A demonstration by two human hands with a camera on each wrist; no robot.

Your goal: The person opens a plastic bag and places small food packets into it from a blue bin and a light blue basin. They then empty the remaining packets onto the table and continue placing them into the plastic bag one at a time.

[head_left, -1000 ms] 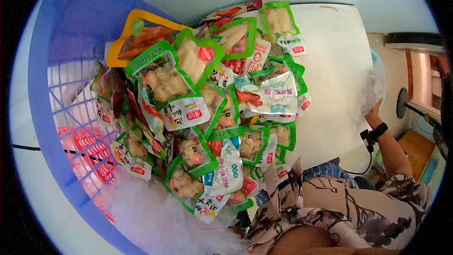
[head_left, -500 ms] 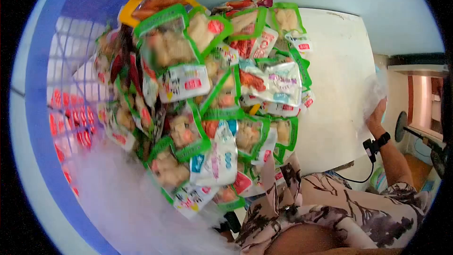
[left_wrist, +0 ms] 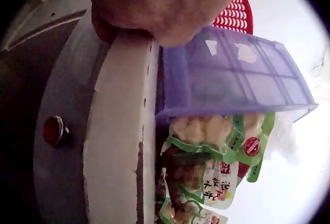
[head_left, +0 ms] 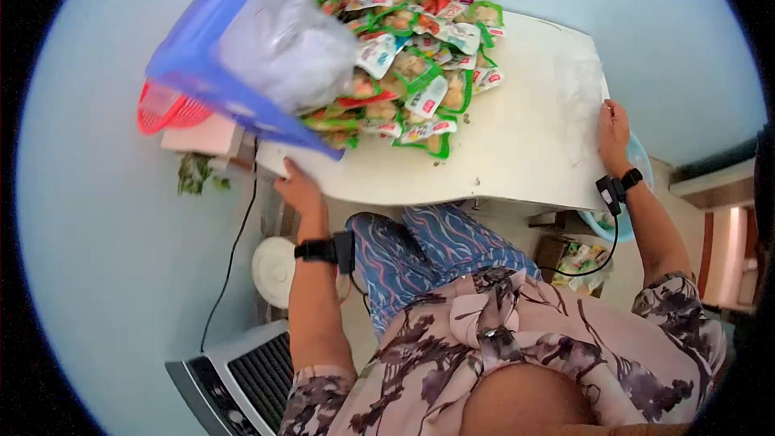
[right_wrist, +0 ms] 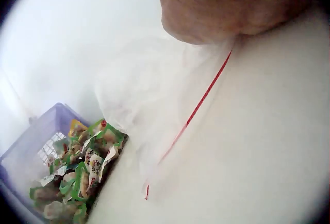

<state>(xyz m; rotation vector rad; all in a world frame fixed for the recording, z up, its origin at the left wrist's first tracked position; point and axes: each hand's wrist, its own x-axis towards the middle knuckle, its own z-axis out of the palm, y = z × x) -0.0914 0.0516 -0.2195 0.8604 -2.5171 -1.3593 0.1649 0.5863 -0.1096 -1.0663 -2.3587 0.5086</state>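
Note:
At the front left of the white table [head_left: 533, 113], my left hand [head_left: 300, 187] grips the table's edge; in the left wrist view the hand [left_wrist: 165, 7] straddles that edge. On the right side my right hand [head_left: 615, 136] holds a clear plastic bag [head_left: 578, 101], which lies flattened on the tabletop. A thin red strip [right_wrist: 209, 87] runs along the bag in the right wrist view; my right fingertips are hidden there. Several vacuum-packed food pouches [head_left: 416, 69], mostly green-edged, spill from a tipped purple-blue basket [head_left: 202, 48].
A bundle of clear plastic [head_left: 291, 48] lies in the basket's mouth. A red mesh basket [head_left: 169, 109] is behind it at left. Below stand a white round lid [head_left: 273, 270], a heater-like appliance [head_left: 254, 371] and a light-blue basin [head_left: 638, 161]. Cables run from both wrists.
The head view has swung back and down, bringing the left hand and lap into sight. The right hand stays at the table's right side with the plastic bag, now flatter.

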